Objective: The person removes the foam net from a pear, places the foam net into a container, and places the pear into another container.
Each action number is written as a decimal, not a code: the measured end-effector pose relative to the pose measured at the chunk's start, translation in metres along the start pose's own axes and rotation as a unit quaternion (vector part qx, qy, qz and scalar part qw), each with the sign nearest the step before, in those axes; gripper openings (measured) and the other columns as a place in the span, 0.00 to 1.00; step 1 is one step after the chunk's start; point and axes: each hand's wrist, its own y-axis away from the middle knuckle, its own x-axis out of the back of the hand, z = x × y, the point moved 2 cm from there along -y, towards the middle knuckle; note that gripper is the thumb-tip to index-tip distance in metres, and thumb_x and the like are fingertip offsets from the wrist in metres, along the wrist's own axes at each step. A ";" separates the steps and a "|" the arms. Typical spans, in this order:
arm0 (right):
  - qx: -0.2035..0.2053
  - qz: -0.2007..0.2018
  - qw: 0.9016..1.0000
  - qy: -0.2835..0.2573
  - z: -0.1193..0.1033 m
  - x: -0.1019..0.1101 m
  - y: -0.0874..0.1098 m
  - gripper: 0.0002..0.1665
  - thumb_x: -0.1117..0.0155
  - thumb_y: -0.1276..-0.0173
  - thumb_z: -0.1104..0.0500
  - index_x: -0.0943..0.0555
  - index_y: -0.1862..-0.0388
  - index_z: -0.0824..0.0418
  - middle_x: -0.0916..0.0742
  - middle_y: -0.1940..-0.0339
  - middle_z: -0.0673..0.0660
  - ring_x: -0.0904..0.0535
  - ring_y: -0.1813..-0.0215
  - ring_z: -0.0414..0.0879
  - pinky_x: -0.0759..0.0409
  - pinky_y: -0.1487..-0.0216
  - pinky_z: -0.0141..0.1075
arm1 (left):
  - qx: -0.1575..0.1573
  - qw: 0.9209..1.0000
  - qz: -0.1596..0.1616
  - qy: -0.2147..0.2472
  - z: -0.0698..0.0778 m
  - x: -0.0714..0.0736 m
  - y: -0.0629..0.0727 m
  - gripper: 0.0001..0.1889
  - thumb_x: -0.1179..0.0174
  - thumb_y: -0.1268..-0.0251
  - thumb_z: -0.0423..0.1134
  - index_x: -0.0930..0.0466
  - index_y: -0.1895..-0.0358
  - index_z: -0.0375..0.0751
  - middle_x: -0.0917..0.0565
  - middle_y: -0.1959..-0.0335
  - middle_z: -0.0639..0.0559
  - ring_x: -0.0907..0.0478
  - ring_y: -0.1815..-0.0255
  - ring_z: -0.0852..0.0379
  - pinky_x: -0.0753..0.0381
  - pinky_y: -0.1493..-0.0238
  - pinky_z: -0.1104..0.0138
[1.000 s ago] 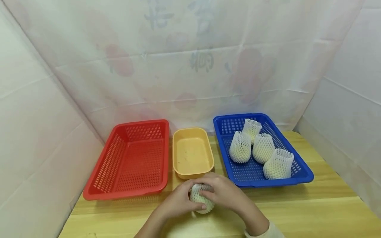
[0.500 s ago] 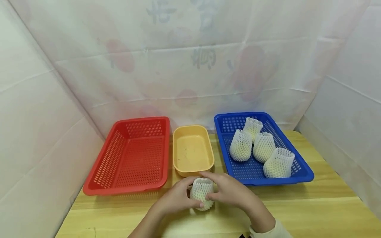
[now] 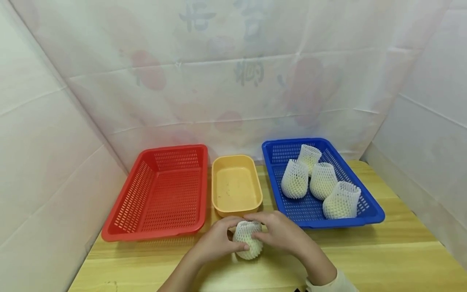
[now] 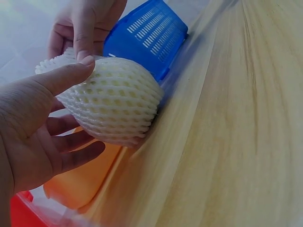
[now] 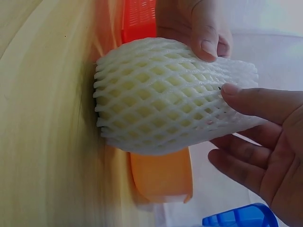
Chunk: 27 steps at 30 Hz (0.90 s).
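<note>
A pale yellow fruit in a white foam net [image 3: 249, 239] stands on the wooden table in front of the yellow tub. My left hand [image 3: 217, 240] holds its left side, thumb across the near face; the left wrist view shows the other fingers [image 4: 75, 142] curved behind the net [image 4: 116, 101]. From the right, my right hand [image 3: 279, 231] pinches the net's upper part. In the right wrist view its thumb [image 5: 255, 101] presses the narrowed upper end of the net [image 5: 156, 94], with fingers behind. The mesh hides most of the fruit, so its kind is unclear.
A red basket [image 3: 202, 211] stands at the left and a yellow tub [image 3: 216, 202] in the middle. At the right, a blue basket [image 3: 299, 223] carries several netted fruits [image 3: 294, 180]. White cloth [image 3: 226, 97] hangs behind the table.
My right hand's fingers lifted off the top of the net, baring its rim, then came down on it again. My left hand has kept its hold. The baskets have not moved.
</note>
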 end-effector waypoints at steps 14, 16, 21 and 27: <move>0.087 0.091 0.992 0.008 -0.004 0.002 -0.003 0.19 0.26 0.40 0.61 0.15 0.48 0.55 0.11 0.53 0.48 0.14 0.52 0.41 0.16 0.52 0.32 | -0.001 0.998 0.025 -0.063 0.001 -0.002 0.001 0.31 0.28 0.46 0.54 0.26 0.36 0.64 0.24 0.40 0.66 0.22 0.46 0.62 0.20 0.48 0.68; 0.090 0.093 0.992 0.009 -0.004 0.002 -0.002 0.19 0.26 0.40 0.61 0.15 0.48 0.55 0.11 0.53 0.48 0.14 0.52 0.41 0.16 0.52 0.32 | -0.002 0.997 0.030 -0.069 0.001 -0.002 0.000 0.30 0.29 0.45 0.55 0.25 0.37 0.63 0.23 0.40 0.65 0.22 0.46 0.63 0.20 0.48 0.68; 0.084 0.090 0.992 0.009 -0.004 0.003 -0.001 0.20 0.27 0.39 0.59 0.15 0.47 0.54 0.11 0.52 0.47 0.14 0.51 0.41 0.16 0.50 0.34 | -0.004 0.996 0.040 -0.079 0.001 -0.003 -0.001 0.29 0.29 0.45 0.55 0.23 0.38 0.62 0.22 0.41 0.64 0.23 0.46 0.62 0.21 0.48 0.69; 0.061 0.062 0.996 -0.007 -0.003 0.006 0.000 0.23 0.27 0.39 0.60 0.17 0.44 0.54 0.12 0.49 0.48 0.15 0.48 0.42 0.16 0.48 0.35 | -0.009 0.995 0.050 -0.083 0.003 -0.004 -0.001 0.28 0.29 0.46 0.53 0.22 0.39 0.60 0.22 0.40 0.63 0.23 0.45 0.61 0.21 0.48 0.69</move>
